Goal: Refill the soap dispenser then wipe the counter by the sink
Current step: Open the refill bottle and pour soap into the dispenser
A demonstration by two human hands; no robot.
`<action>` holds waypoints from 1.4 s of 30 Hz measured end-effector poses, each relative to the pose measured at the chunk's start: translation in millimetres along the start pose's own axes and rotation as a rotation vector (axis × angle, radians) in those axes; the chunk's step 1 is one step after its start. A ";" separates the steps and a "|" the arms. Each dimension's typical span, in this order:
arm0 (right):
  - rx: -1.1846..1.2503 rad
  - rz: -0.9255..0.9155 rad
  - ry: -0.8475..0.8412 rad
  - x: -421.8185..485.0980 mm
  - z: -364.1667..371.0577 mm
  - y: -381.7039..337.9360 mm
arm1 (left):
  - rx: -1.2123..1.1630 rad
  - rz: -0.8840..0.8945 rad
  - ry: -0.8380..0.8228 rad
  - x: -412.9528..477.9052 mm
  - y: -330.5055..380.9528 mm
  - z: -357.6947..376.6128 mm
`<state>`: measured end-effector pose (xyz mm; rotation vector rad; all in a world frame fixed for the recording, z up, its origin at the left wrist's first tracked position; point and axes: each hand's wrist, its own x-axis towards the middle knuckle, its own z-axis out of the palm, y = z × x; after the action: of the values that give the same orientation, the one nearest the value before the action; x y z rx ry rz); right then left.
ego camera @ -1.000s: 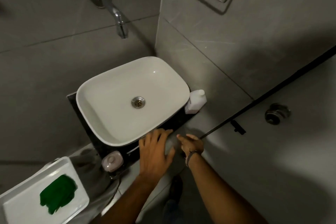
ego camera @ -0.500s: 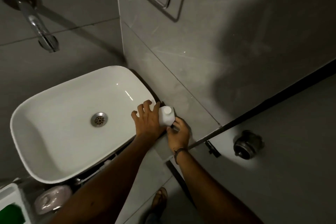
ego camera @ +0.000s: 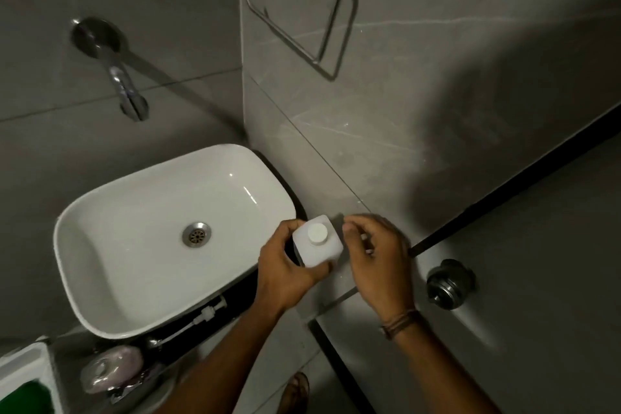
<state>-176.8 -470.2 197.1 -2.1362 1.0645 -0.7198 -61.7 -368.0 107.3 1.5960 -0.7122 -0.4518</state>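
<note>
A white square bottle (ego camera: 316, 250) with a round white cap sits upright in my left hand (ego camera: 285, 270), which grips its body at the right end of the white basin (ego camera: 134, 279). My right hand (ego camera: 379, 259) hovers just right of the bottle, fingers curled near its cap, holding nothing that I can see. A white pump head with its tube (ego camera: 205, 312) lies on the dark counter (ego camera: 242, 292) in front of the basin. A pinkish dispenser (ego camera: 111, 371) lies at the lower left.
A wall tap (ego camera: 126, 91) juts over the basin. A white tray (ego camera: 23, 370) with a green cloth (ego camera: 28, 398) is at the bottom left. A metal towel ring (ego camera: 302, 20) hangs on the right wall, and a round door knob (ego camera: 450, 282) sticks out at the right.
Both hands went from the counter's front edge to the white bottle beside the basin. My left hand took hold of it and lifted it off the counter.
</note>
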 end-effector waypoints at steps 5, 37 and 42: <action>-0.375 -0.198 -0.231 13.3 -35.7 -91.8 | -0.123 0.106 0.068 -27.2 42.5 -22.9; -0.674 -0.403 -0.662 -11.2 -36.1 -202.2 | 0.119 0.142 0.279 -61.7 97.6 -103.2; -0.676 -0.399 -0.659 -6.6 -34.9 -201.6 | 0.138 0.115 0.257 -59.7 93.2 -108.4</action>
<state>-107.4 -380.5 367.5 -2.8972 0.5520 0.2600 -51.5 -251.5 208.9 1.6945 -0.6448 -0.1108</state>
